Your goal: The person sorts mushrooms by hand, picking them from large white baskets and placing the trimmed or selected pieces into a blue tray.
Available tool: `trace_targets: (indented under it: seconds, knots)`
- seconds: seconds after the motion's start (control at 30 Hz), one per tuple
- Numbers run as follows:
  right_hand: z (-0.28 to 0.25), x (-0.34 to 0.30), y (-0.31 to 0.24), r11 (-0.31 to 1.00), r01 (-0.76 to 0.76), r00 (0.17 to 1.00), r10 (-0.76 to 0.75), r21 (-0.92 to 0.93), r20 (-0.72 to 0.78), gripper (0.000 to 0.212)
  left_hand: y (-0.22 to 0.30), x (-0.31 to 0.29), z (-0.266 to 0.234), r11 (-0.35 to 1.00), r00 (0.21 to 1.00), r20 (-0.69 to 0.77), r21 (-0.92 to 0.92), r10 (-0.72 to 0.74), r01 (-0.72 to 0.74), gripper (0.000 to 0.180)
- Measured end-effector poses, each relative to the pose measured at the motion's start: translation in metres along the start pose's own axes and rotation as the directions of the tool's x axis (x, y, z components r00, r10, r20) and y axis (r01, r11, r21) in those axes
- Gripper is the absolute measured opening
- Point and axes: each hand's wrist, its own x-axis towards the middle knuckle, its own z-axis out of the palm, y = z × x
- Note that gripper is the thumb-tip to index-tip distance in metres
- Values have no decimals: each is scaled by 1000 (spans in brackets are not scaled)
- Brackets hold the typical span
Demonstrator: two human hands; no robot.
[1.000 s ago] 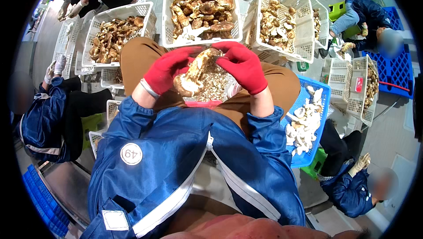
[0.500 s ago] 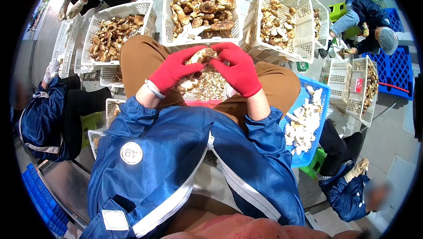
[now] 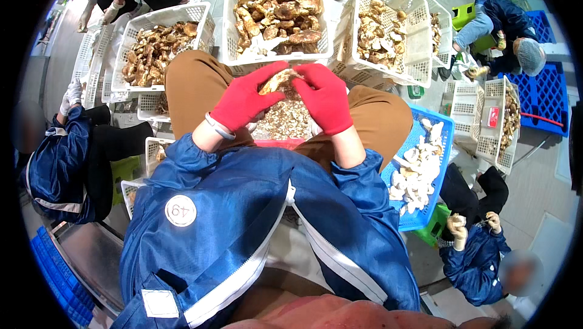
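Head view: left hand (image 3: 248,99) red-gloved, grip clamped around brown-and-white mushroom (image 3: 276,82), held above scrap-filled tub (image 3: 279,143) with red near edge. Right hand (image 3: 325,99), also red-gloved, bends fingers against mushroom's right end; cannot tell whether grip closes on anything. Near rim of white crate (image 3: 310,57) just beyond both hands, little room ahead. Brown-trousered knees (image 3: 388,113) bound either side. Gap between hands opens toward tub. Blue basket (image 3: 448,158) beside right knee, pale pieces (image 3: 419,174) inside its rim.
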Motion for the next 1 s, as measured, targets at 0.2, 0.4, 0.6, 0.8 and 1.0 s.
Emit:
trace_targets:
  seconds: [0.2, 0.4, 0.6, 0.8, 1.0]
  knots:
    - [-9, 1, 2, 946, -275, 961, 263, 171, 88, 18, -7, 2, -2, 992, 994, -14, 56, 111, -110, 57]
    - [-8, 4, 0, 930, -365, 930, 362, 42, 68, 18, -4, 2, 0, 971, 977, 0, 110, 211, -210, 58]
    - [-1, -4, 5, 957, -225, 972, 209, 182, 106, 22, -19, 6, 4, 843, 912, -92, 428, 400, -326, 59]
    - [-11, -2, 19, 779, -509, 859, 428, 367, 281, 24, -15, 7, -3, 771, 877, -24, 488, 480, -409, 64]
    - [-12, -1, 11, 729, -524, 851, 425, 440, 308, 25, -13, 13, -10, 590, 775, 63, 610, 629, -528, 59]
